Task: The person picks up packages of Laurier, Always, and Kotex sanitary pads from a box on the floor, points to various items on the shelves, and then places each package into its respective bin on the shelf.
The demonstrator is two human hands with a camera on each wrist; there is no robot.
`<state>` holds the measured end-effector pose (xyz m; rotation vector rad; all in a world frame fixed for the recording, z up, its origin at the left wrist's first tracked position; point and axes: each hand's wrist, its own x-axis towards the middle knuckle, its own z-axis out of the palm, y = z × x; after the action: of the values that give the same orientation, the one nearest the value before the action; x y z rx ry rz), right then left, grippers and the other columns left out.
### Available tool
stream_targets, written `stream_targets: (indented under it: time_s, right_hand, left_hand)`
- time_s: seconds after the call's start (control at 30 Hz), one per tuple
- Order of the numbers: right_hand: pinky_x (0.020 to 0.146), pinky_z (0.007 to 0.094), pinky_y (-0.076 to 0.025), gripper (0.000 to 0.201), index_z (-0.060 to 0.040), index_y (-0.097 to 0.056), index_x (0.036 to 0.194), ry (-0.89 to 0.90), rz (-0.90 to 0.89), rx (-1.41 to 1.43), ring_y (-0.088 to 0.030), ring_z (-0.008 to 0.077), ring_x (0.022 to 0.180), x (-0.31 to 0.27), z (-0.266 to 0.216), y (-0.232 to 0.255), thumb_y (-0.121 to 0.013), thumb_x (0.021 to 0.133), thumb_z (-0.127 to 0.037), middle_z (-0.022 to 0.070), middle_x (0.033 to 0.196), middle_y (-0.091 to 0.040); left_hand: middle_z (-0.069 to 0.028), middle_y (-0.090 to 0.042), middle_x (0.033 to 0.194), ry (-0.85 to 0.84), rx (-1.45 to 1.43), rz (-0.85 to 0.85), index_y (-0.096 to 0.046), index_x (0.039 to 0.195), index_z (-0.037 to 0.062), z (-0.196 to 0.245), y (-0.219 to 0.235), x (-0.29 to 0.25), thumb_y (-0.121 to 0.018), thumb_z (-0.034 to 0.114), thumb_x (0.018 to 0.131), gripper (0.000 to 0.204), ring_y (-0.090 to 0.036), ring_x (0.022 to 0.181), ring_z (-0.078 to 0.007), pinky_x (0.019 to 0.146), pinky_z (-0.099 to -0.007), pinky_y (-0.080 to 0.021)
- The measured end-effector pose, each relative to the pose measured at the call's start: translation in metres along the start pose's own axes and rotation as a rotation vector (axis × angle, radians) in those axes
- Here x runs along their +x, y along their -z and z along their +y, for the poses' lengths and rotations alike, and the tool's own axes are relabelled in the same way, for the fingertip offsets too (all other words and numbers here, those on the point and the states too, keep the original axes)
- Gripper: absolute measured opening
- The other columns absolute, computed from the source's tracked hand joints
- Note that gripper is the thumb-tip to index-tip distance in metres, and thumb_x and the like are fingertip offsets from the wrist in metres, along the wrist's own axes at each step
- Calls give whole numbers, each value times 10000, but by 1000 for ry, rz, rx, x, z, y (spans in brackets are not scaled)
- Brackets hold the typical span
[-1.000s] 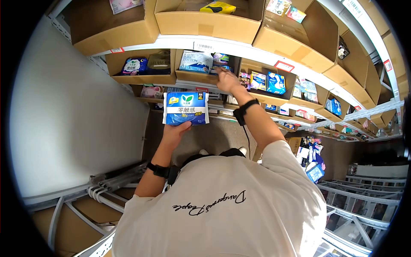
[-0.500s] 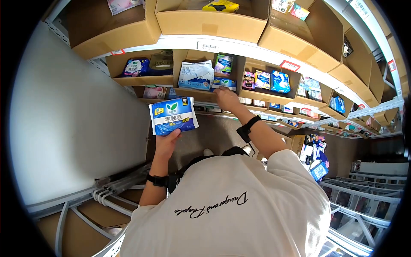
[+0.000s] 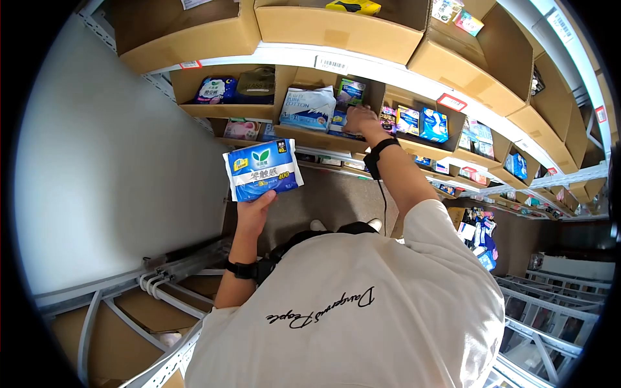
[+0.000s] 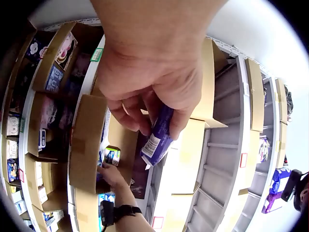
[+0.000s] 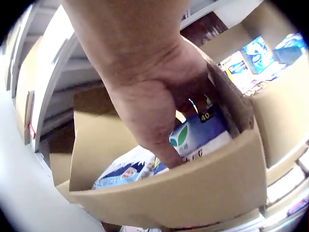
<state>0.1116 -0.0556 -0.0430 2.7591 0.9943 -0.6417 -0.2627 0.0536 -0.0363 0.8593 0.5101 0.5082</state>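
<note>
My left hand (image 3: pixel 253 215) holds up a blue and white pack of sanitary pads (image 3: pixel 262 169), thumb across its lower front. In the left wrist view the thumb and fingers grip the narrow end of this pack (image 4: pixel 158 137). Inside a cardboard box (image 5: pixel 169 200) on the shelf, my right hand (image 3: pixel 362 121) grasps a matching blue pack (image 5: pixel 200 133) with a green leaf mark. Its thumb lies over the pack's front, and the other fingers reach the upper edge, partly hidden. Beside it stand a white and blue cotton pack (image 3: pixel 307 108) and a green and purple pack (image 3: pixel 350 92).
Neighbouring boxes hold a dark blue pack (image 3: pixel 215 90) at left and a blue box (image 3: pixel 434 125) at right. Large cardboard boxes (image 3: pixel 339 35) fill the shelf above. A pale wall (image 3: pixel 90 168) stands at left, metal racks (image 3: pixel 550 317) behind at right.
My right hand lifted out to the box's front edge, then went back in over the blue pack. My left hand moved left and down with its pack, which is now tilted.
</note>
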Motion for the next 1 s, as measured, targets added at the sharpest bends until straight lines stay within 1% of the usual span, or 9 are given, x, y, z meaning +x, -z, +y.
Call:
stream_targets:
  time_s: [0.07,0.17,0.4,0.43,0.5,0.53,0.63,0.9,1.0]
  right_hand:
    - [1030,400,-446,648,-13,-570,1227,88,-14,-20,-562,341,1215,-11,6,11,-767,755,-411,204,1251,-619]
    - [1021,403,-450,606,-35,-566,1243,119,-43,23,-554,339,1220,-22,9,22,-737,788,-396,202,1251,-616]
    - [886,428,-507,491,-86,-561,1269,202,444,228,-664,353,995,-122,24,92,-669,879,-362,189,1055,-694]
    - [886,428,-507,491,-86,-561,1269,202,444,229,-664,353,995,-131,25,99,-669,879,-362,189,1055,-694]
    - [848,366,-507,449,-45,-599,1197,373,287,707,-667,253,907,-148,25,110,-700,880,-348,160,978,-699]
    - [819,306,-496,395,-20,-621,1138,468,291,864,-622,150,862,-153,21,110,-717,893,-316,103,940,-689]
    - [815,285,-492,361,-20,-618,1139,642,209,1114,-600,111,875,-168,2,115,-713,907,-280,69,953,-686]
    - [888,279,-480,375,-30,-584,1200,652,178,1143,-591,116,994,-182,-10,127,-712,908,-229,66,1055,-670]
    - [880,276,-483,382,-29,-575,1207,660,201,1093,-594,116,983,-185,-12,128,-711,910,-227,70,1051,-668]
  left_hand:
    - [-62,-638,1146,-26,-7,-2,-531,1263,75,0,4,-2,-727,-41,797,519,-645,1002,-199,810,-343,-558]
    - [-74,-636,1153,-26,-29,-7,-519,1273,68,4,0,0,-716,-40,804,520,-641,1031,-212,852,-371,-554]
    - [-116,-611,1213,-11,-165,-84,-462,1322,48,10,-14,9,-683,-17,840,534,-635,1092,-259,910,-424,-557]
    - [-129,-607,1223,-11,-133,-110,-447,1336,42,9,-18,11,-649,11,871,508,-636,1099,-267,909,-428,-563]
    - [-142,-604,1234,-9,-97,-134,-432,1350,36,7,-25,13,-616,39,902,485,-637,1107,-274,908,-432,-570]
    - [-148,-598,1242,13,-103,-193,-426,1354,30,5,-29,15,-613,45,905,486,-638,1105,-279,893,-438,-577]
    - [-154,-582,1266,36,-120,-291,-407,1369,25,6,-50,12,-609,56,909,503,-640,1100,-283,849,-443,-596]
    - [-139,-530,1326,42,-239,-446,-329,1436,36,12,-64,1,-666,35,850,676,-588,1170,-284,917,-436,-531]
    - [-161,-513,1357,-34,-169,-500,-304,1456,29,14,-62,0,-651,186,879,691,-584,1179,-306,905,-476,-539]
